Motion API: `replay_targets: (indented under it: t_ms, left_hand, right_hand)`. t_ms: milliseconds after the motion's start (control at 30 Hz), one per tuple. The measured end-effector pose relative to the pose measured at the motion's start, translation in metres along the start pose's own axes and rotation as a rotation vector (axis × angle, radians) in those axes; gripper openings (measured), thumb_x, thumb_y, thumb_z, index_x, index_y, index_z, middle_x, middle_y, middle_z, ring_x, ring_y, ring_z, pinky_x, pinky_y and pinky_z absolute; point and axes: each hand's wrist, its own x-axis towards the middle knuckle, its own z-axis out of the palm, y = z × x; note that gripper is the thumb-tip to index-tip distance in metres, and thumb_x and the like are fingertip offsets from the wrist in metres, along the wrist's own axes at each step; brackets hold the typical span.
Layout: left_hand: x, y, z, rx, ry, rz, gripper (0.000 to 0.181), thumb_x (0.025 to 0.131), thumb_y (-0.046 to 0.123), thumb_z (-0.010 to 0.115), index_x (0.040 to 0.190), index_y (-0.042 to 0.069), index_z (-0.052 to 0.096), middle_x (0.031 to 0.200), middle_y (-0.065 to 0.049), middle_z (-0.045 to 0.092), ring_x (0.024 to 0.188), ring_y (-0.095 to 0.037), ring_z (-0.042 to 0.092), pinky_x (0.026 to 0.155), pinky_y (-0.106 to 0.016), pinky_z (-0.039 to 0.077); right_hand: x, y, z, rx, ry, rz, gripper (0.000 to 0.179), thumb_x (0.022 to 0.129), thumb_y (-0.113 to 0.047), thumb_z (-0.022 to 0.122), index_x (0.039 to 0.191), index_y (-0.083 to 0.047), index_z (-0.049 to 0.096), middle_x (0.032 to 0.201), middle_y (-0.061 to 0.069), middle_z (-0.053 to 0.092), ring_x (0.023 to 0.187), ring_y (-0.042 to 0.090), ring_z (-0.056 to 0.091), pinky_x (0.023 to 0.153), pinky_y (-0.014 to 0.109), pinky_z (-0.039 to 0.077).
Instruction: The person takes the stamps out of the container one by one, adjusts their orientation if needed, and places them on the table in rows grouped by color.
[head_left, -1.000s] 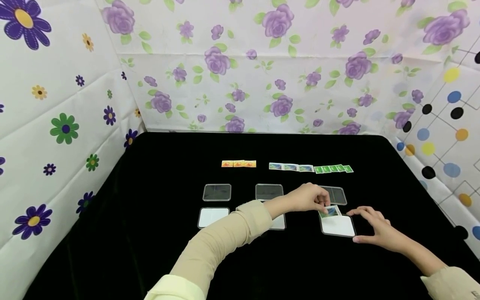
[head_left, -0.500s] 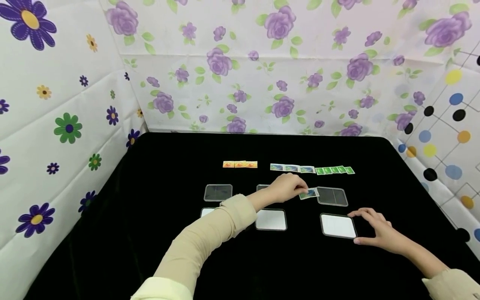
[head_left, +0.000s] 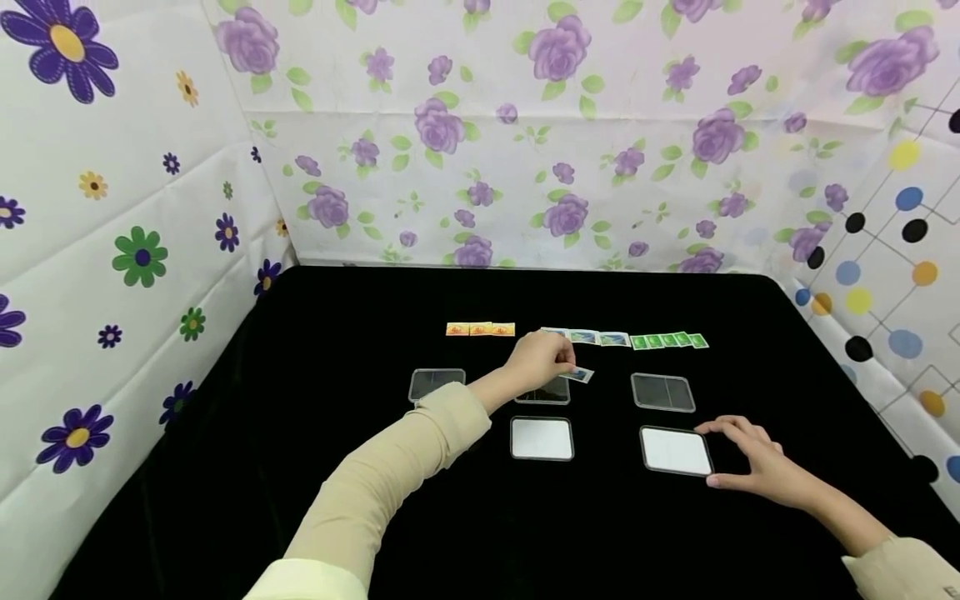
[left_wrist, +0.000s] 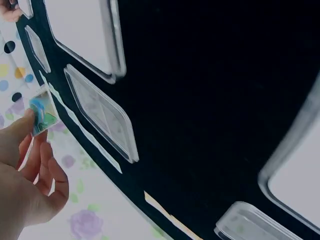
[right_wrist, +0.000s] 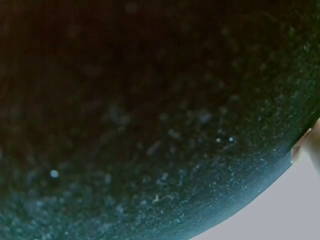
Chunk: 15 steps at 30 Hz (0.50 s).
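Observation:
My left hand (head_left: 537, 360) pinches a small stamp (head_left: 579, 375) with a blue and green picture between thumb and fingers, above the back edge of the middle clear lid (head_left: 546, 392). In the left wrist view the picture side of the stamp (left_wrist: 44, 114) shows plainly. My right hand (head_left: 763, 463) holds the right end of a shallow clear case with a white inside (head_left: 677, 451), index finger at one corner and thumb at the other. Behind my left hand lies a row of blue picture stamps (head_left: 583, 337), partly covered by it.
Several green stamps (head_left: 667, 342) and an overlapping row of orange stamps (head_left: 480, 329) lie farther back. Other clear lids stand right (head_left: 663, 392) and left (head_left: 435, 382). A white-bottomed case (head_left: 542, 438) lies mid-front on the black cloth. My left sleeve (head_left: 405, 467) crosses the front.
My left hand has carried the stamp from over the right-hand white case leftward and back to the middle lid. The right hand has stayed at the case.

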Motion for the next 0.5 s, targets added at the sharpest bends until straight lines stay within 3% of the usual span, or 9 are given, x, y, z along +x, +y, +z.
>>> replay_targets:
  t_ms: [133,300,500]
  left_hand:
    - [-0.004,-0.012,-0.009,0.005,0.046,-0.060,0.013,0.084,0.023,0.070,0.081,0.011,0.072,0.075,-0.002,0.069,0.066,-0.010,0.057,0.062,-0.018,0.042]
    - [-0.007,-0.025,-0.021,-0.013,0.091,-0.182,0.012,0.082,0.022,0.072,0.083,0.011,0.075,0.081,-0.001,0.073,0.066,-0.012,0.063,0.059,-0.019,0.047]
    - [-0.004,-0.029,-0.027,0.056,0.085,-0.267,0.012,0.083,0.024,0.071,0.086,0.014,0.077,0.086,0.000,0.074,0.071,-0.013,0.066,0.064,-0.024,0.051]
  right_hand:
    - [0.002,0.000,0.002,0.001,-0.008,0.007,0.064,0.072,-0.022,0.081,0.125,-0.008,0.048,0.128,0.022,0.040,0.108,0.044,0.035,0.071,0.046,0.026]
    - [0.006,-0.002,0.002,0.032,-0.027,-0.008,0.063,0.074,-0.021,0.079,0.126,-0.008,0.047,0.129,0.022,0.038,0.109,0.045,0.033,0.071,0.046,0.026]
    - [0.001,-0.001,0.001,0.045,-0.022,-0.002,0.062,0.074,-0.020,0.079,0.125,-0.007,0.047,0.128,0.022,0.038,0.109,0.046,0.033,0.071,0.054,0.027]
